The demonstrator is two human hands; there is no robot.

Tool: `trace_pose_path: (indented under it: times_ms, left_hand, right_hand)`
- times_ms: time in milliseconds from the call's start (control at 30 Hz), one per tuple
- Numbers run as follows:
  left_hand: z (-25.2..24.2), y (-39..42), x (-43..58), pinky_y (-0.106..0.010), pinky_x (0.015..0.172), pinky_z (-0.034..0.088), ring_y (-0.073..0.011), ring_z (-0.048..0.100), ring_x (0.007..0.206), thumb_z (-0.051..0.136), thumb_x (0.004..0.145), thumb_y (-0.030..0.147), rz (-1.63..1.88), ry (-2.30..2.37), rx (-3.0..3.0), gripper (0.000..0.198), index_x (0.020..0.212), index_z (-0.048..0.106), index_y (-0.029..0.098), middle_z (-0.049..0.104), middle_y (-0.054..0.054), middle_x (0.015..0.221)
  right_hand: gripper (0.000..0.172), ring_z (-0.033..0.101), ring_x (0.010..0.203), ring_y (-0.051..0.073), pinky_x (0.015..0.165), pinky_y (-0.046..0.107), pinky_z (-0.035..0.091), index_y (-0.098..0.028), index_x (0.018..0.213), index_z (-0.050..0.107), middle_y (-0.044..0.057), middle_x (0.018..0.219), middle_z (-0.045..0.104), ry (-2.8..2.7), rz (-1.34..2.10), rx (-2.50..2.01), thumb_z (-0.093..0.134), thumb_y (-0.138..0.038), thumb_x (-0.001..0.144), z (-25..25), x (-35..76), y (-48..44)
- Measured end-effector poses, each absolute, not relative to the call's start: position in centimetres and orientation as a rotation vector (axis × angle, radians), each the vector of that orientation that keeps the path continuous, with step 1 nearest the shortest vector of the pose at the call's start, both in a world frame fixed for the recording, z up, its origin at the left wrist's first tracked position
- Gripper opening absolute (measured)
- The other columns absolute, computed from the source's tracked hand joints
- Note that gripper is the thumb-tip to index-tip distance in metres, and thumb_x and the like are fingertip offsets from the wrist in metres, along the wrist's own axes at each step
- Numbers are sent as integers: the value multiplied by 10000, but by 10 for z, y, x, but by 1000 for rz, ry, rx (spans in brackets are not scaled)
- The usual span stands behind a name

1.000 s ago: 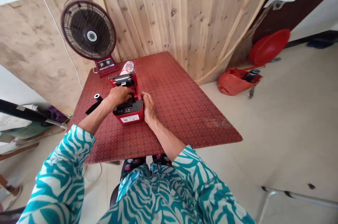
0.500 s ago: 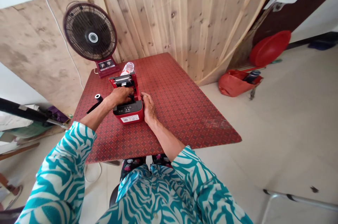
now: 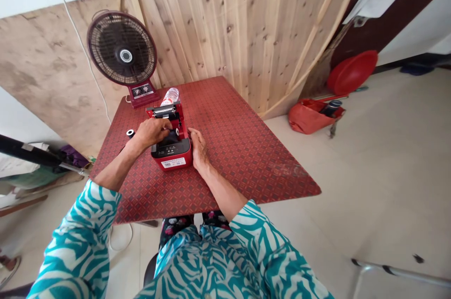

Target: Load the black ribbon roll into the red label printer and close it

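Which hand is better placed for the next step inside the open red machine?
Probably the left hand: it is at the open top of the red machine, by a dark roll. The right hand lies along the machine's right side, outside the opening.

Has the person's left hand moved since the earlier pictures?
Yes. Against the red machine, the left hand has shifted slightly to the left, and a small white ring now shows to its right.

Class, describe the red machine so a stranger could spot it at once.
Before the wooden wall stands a red patterned table. On its left half, the left hand is at the open red machine. Unlike the fan and bottle behind, it is boxy with a raised lid.
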State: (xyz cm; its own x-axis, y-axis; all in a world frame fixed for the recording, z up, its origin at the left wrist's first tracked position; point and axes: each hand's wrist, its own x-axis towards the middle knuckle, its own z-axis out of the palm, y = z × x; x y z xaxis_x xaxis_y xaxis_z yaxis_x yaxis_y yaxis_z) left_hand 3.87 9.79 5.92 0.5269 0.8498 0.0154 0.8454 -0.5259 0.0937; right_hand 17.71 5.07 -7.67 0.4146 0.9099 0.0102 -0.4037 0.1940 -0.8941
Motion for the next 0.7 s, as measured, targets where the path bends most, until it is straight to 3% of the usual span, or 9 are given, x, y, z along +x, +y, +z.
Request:
trace_pose_path:
  times_ms: [200, 433, 700]
  left_hand:
    - [48, 110, 44, -375, 900, 505, -316, 670, 1066, 685, 790, 220, -69, 1398, 2675, 359, 1135, 732, 309, 741, -74, 1124]
    - [57, 111, 74, -406, 929, 522, -344, 635, 1176, 660, 846, 219, -618, 1375, 2846, 367, 1212, 672, 190, 693, -155, 1222]
    - [56, 98, 77, -394, 874, 541, -349, 661, 1130, 580, 876, 206, -588, 1456, 2886, 372, 1238, 639, 141, 694, -188, 1190]
  right_hand:
    - [387, 625, 1027, 195, 980, 378, 481, -233, 994, 694, 24, 1078, 721, -626, 972, -979, 571, -535, 786, -77, 178, 51]
    - [398, 625, 1060, 199, 1003, 374, 468, -228, 1022, 683, 27, 1099, 720, -608, 1008, -956, 593, -518, 765, -81, 180, 52]
    - [378, 619, 982, 192, 924, 354, 482, -233, 980, 687, 22, 1034, 712, -594, 1017, -954, 592, -514, 746, -78, 177, 53]
